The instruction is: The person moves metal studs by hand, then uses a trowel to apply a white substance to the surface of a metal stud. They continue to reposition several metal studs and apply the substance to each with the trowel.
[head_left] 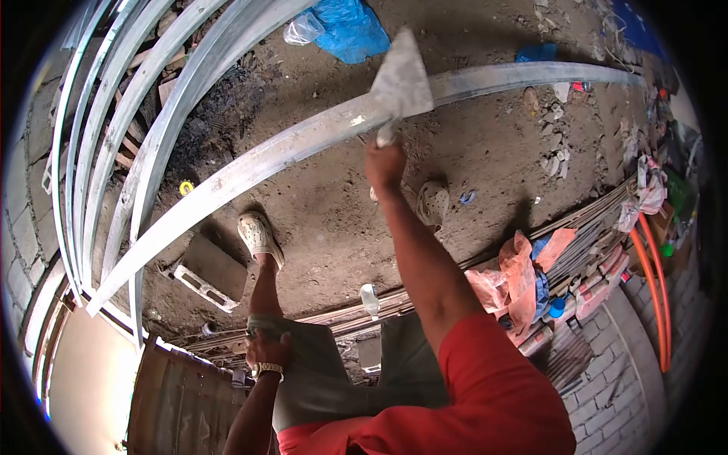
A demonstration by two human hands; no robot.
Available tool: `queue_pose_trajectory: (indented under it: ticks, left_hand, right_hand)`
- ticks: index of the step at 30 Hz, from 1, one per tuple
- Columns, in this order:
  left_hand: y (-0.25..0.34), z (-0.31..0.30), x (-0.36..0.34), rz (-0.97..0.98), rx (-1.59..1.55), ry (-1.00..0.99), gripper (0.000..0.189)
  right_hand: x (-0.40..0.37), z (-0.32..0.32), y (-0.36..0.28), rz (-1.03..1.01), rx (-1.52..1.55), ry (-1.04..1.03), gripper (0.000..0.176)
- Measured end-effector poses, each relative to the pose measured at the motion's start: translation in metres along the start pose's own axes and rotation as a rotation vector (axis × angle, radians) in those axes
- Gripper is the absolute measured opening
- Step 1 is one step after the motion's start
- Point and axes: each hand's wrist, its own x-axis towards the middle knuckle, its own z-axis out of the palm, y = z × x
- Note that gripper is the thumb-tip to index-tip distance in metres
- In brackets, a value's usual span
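Observation:
My right hand (pixel 385 163) is wrapped round the handle of a trowel (pixel 403 80), whose pointed, dusty blade reaches up and away from me. The blade overlaps a long grey metal beam (pixel 250 168) that crosses the view, looking curved. Whether blade and beam touch, I cannot tell. Down at the left, my left hand (pixel 267 350), with a watch at the wrist, rests on my knee. Its fingers are partly bent over the knee of my grey shorts (pixel 311 371), and no tool shows in it.
More metal beams (pixel 159 136) stand at the left. A hollow block (pixel 208 274) lies by my left shoe (pixel 259 236). Blue plastic (pixel 353 30) is beyond the beam. Thin rods (pixel 561 246), crumpled wrapping (pixel 519 277) and orange pipes (pixel 654 292) lie at the right.

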Motion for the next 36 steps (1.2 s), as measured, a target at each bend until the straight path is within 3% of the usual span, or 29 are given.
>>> queue_pose_trajectory:
  ticks: [2, 6, 9, 11, 13, 16, 17, 19, 21, 23, 26, 27, 28, 30, 31, 33, 36]
  left_hand:
    - [-0.003, 0.002, 0.001, 0.011, 0.007, 0.005, 0.088]
    - [-0.008, 0.014, 0.004, 0.011, 0.039, 0.06, 0.088]
    - [0.0, 0.006, 0.003, 0.015, 0.019, 0.026, 0.088]
    - [0.006, -0.007, -0.002, -0.004, 0.003, -0.037, 0.088]
    - [0.006, -0.006, -0.001, -0.001, 0.015, -0.021, 0.087]
    - [0.006, -0.007, 0.0, 0.009, -0.003, -0.032, 0.085]
    - [0.007, -0.007, 0.001, 0.004, -0.017, -0.047, 0.085]
    - [0.007, -0.001, 0.001, 0.001, 0.025, -0.001, 0.084]
    - [0.008, -0.001, -0.002, -0.008, 0.034, 0.0, 0.084]
    - [0.014, -0.012, -0.007, -0.021, 0.004, -0.039, 0.084]
    - [0.002, 0.008, 0.0, 0.011, 0.008, 0.038, 0.084]
    - [0.001, 0.006, -0.002, 0.007, 0.004, 0.025, 0.085]
    - [0.002, 0.004, -0.003, 0.004, -0.002, 0.015, 0.085]
    - [0.006, -0.004, -0.004, 0.002, -0.014, 0.004, 0.085]
    - [0.007, -0.008, -0.006, 0.0, -0.018, 0.0, 0.085]
    - [0.008, -0.011, -0.002, -0.003, -0.017, -0.013, 0.085]
    - [0.003, -0.006, 0.0, 0.011, -0.01, -0.009, 0.082]
  right_hand:
    - [-0.006, -0.001, 0.003, -0.01, -0.094, -0.003, 0.023]
    - [0.041, -0.005, 0.016, 0.042, -0.006, 0.044, 0.029]
    - [-0.004, 0.015, 0.005, -0.083, 0.18, -0.003, 0.029]
    - [-0.052, 0.028, -0.006, -0.024, -0.117, -0.146, 0.028]
    - [-0.063, 0.019, -0.024, -0.049, -0.191, -0.282, 0.025]
    - [-0.02, -0.008, 0.002, 0.104, 0.259, -0.405, 0.032]
    - [0.005, -0.053, -0.038, 0.267, 0.209, -0.354, 0.036]
    - [0.074, -0.063, 0.03, 0.198, -0.081, -0.179, 0.045]
    - [0.142, -0.096, 0.055, 0.214, -0.019, -0.015, 0.05]
    - [0.177, -0.12, 0.061, 0.416, 0.165, -0.079, 0.05]
    - [0.162, -0.082, 0.1, 0.233, 0.097, -0.039, 0.043]
    - [0.121, -0.062, 0.081, 0.168, 0.038, 0.038, 0.036]
    - [0.081, -0.045, 0.059, 0.166, -0.05, -0.029, 0.034]
    - [0.003, -0.001, 0.02, -0.091, 0.048, 0.079, 0.031]
    - [-0.034, 0.011, 0.005, 0.06, 0.099, -0.057, 0.03]
    - [-0.076, 0.022, -0.024, 0.004, 0.017, -0.221, 0.029]
    - [-0.056, 0.002, -0.026, 0.057, 0.138, -0.445, 0.027]
